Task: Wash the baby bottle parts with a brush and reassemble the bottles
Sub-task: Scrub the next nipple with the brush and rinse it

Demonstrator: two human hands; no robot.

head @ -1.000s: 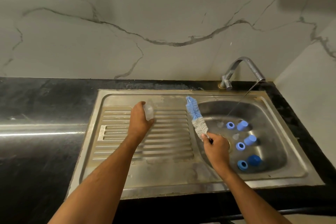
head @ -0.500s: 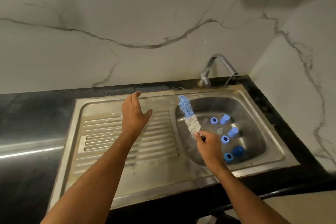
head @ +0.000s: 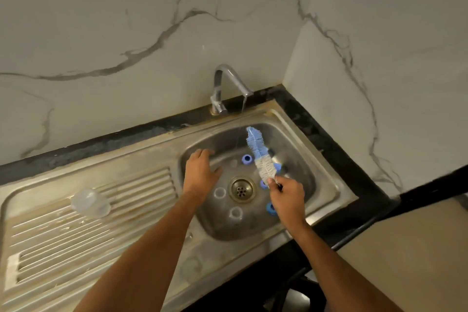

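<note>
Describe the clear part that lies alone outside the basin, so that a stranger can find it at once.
Start at the steel sink and go left onto its ribbed draining board. Near the board's far edge lies a clear dome-shaped cap on its side. It is the only part on the board; the other parts all sit in the basin around the drain, where both hands are.

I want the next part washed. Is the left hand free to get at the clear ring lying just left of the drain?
Probably yes. The left hand is open, holds nothing and hovers inside the sink, just above the clear ring; nothing lies between them. The right hand grips the brush off to the side.
</note>
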